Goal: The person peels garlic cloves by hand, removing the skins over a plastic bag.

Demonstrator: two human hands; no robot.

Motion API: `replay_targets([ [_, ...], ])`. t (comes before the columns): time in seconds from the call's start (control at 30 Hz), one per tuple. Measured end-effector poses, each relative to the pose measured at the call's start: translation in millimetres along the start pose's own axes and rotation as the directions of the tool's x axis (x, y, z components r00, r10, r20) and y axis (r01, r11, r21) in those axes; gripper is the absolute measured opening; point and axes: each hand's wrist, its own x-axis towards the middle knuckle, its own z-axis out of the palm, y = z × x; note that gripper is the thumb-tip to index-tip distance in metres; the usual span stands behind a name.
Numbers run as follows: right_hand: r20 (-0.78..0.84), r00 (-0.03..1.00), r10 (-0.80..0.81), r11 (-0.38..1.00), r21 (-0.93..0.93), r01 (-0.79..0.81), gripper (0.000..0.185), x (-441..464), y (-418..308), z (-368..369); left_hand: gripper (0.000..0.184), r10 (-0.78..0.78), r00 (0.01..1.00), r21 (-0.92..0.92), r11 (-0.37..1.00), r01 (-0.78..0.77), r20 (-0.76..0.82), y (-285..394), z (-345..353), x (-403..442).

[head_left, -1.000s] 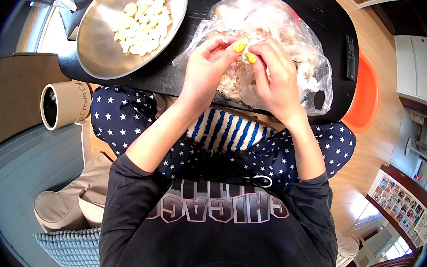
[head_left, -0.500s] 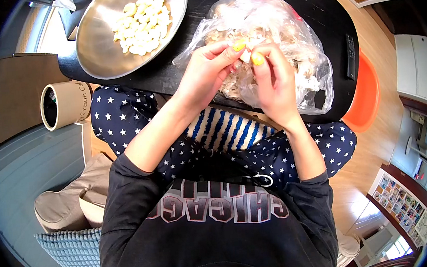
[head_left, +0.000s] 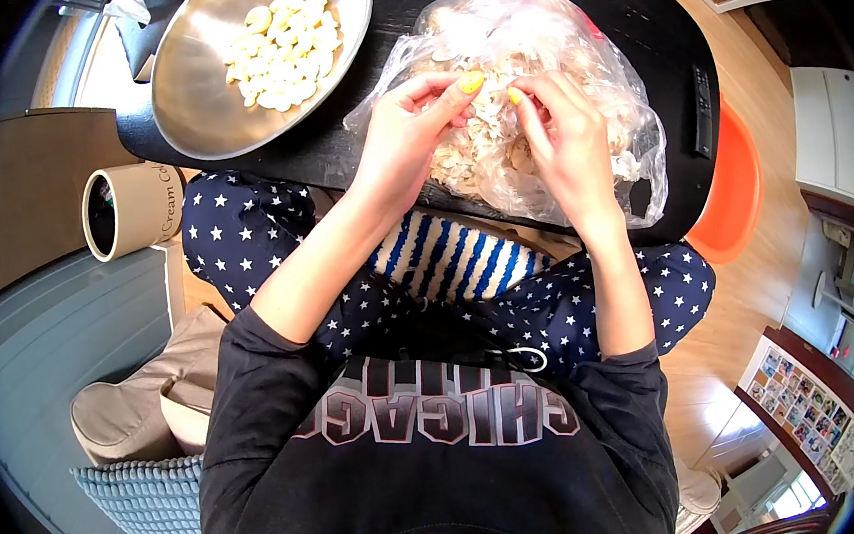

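Observation:
A clear plastic bag [head_left: 519, 29] full of pale, papery peelings lies open on the black table. Over its near left part is my left hand [head_left: 416, 127], closed, thumb pressed to the fingers; what they hold is hidden. My right hand [head_left: 567, 135] is over the bag's middle, thumb and fingertips together in a pinch, its contents too small to name. A small gap separates the two hands. To the left, a steel bowl [head_left: 198, 99] holds several pale peeled cloves [head_left: 285, 52], which look like garlic.
The black table [head_left: 387, 9] carries a dark remote [head_left: 702, 110] at its right edge. Beyond that edge is an orange seat [head_left: 732, 188]. A cream bin [head_left: 141, 204] stands left of the table. A blue-striped cloth [head_left: 456, 257] lies between the person's legs.
The hands, which met at a small white piece, have moved apart. My right hand has shifted right, and the white piece no longer shows between them.

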Motion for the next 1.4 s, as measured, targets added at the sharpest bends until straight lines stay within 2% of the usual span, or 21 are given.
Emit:
replay_targets([
  [0.03,0.025,0.999,0.020,0.997,0.076,-0.021,0.015,0.5,-3.3,-1.5,0.020,0.003,1.000,0.030,1.000,-0.002,-0.017,-0.8,0.3,0.4],
  [0.07,0.024,1.000,0.020,0.997,0.076,-0.022,0.015,0.7,-7.3,-2.8,0.020,0.006,0.999,0.060,0.998,-0.004,-0.033,-1.3,0.6,0.5],
  [0.13,0.050,0.995,0.087,0.965,0.245,-0.096,0.019,0.8,-14.3,-4.4,0.019,-0.009,0.999,0.101,0.995,0.012,-0.035,-1.1,1.6,0.5],
  [0.23,0.043,0.998,0.048,0.960,0.274,-0.058,0.014,-1.4,-14.4,-0.8,0.018,-0.012,0.999,0.143,0.990,0.018,-0.042,-1.8,3.1,0.3],
  [0.63,-0.058,0.997,-0.060,0.981,0.180,0.070,0.011,-4.3,-11.3,4.8,0.018,0.029,0.998,0.289,0.957,-0.010,-0.060,-0.3,6.8,-2.8],
  [0.77,-0.044,0.998,-0.048,0.984,0.169,0.055,0.012,-4.4,-12.1,3.2,0.018,0.041,0.998,0.281,0.959,-0.024,-0.054,0.6,9.0,-4.5],
  [0.83,-0.004,0.999,0.038,0.966,0.256,-0.036,0.012,-3.8,-14.7,1.3,0.018,0.033,0.998,0.289,0.957,-0.016,-0.052,1.8,8.2,-4.1],
  [1.17,0.005,1.000,0.019,0.960,0.281,-0.020,0.011,-3.3,-15.0,0.2,0.017,0.038,0.998,0.310,0.951,-0.019,-0.055,1.9,6.3,-3.5],
  [1.4,-0.072,0.997,0.021,0.971,0.238,-0.003,0.009,-6.8,-15.1,6.6,0.016,0.026,0.999,0.323,0.946,-0.011,-0.041,1.2,6.9,-2.8],
])
